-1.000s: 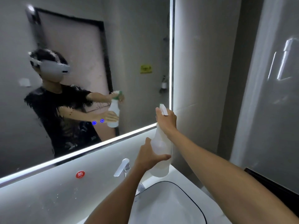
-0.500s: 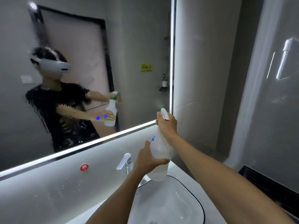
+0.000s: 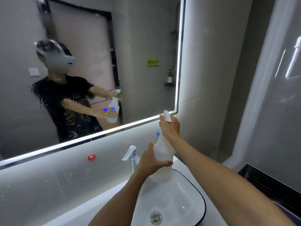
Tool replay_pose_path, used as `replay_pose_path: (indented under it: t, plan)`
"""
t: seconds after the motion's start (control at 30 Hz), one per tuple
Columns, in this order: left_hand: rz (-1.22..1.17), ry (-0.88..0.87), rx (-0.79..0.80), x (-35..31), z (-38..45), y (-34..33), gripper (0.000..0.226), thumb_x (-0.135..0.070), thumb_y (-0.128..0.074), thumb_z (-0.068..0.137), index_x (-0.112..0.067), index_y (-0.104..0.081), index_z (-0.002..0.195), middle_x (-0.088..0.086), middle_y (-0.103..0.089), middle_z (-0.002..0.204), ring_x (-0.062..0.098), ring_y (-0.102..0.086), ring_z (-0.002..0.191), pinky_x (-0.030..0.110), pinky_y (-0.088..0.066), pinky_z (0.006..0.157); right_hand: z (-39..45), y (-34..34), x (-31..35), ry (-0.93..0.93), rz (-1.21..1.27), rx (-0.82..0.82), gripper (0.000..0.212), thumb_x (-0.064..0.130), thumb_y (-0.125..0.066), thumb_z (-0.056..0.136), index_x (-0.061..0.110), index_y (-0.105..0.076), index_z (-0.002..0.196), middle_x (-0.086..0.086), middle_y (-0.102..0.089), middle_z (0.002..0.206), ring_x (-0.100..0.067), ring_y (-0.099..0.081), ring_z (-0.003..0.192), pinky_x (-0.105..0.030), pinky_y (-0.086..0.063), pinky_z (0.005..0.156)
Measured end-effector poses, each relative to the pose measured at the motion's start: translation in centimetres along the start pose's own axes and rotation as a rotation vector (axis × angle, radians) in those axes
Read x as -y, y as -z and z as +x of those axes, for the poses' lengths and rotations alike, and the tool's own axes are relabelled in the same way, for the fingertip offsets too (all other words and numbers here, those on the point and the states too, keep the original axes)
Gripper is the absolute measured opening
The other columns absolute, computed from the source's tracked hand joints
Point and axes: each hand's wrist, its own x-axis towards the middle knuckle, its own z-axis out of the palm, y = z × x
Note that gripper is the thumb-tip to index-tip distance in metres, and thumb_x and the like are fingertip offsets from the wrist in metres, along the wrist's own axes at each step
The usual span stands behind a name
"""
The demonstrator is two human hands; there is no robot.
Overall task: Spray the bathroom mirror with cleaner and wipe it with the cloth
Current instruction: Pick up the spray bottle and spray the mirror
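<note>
Right hand (image 3: 169,128) fingers clamp the trigger head while the left hand (image 3: 151,160) wraps the bottle (image 3: 162,154) body, likely to steady its aim, held over the sink (image 3: 187,201) below the droplet-streaked mirror (image 3: 138,38); no cloth shows.

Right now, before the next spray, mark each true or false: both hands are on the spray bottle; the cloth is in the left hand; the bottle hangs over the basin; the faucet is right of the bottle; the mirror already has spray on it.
1. Both hands hold the spray bottle. True: the right hand grips the trigger head, the left hand grips the body.
2. The cloth is in the left hand. False: no cloth is in view.
3. The bottle hangs over the basin. True.
4. The faucet is right of the bottle. False: it stands to its left.
5. The mirror already has spray on it. True: droplets smear its left part.
</note>
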Motion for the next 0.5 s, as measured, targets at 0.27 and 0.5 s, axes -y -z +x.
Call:
replay_pose_path:
  t: [0.27, 0.5]
  plan:
    - [-0.025, 0.011, -0.022, 0.7, -0.8, 0.5, 0.077, -0.046, -0.089, 0.057, -0.019, -0.043, 0.111, -0.011, -0.056, 0.096, 0.000, -0.053, 0.087, 0.027, -0.051, 0.069, -0.6, -0.5, -0.4, -0.037, 0.076, 0.041, 0.022, 0.030, -0.053, 0.094, 0.016, -0.053, 0.077, -0.004, -0.056, 0.078, -0.035, -0.064, 0.082, -0.045, -0.059, 0.077]
    - [-0.028, 0.033, -0.016, 2.1, -1.5, 0.5, 0.079, -0.053, -0.086, 0.052, -0.024, -0.044, 0.111, -0.015, -0.053, 0.096, 0.008, -0.056, 0.093, 0.037, -0.056, 0.078, -1.0, -1.8, -1.3, 0.004, 0.013, 0.024, 0.026, 0.025, -0.048, 0.099, 0.006, -0.065, 0.092, -0.014, -0.068, 0.089, -0.028, -0.064, 0.080, -0.034, -0.052, 0.070]
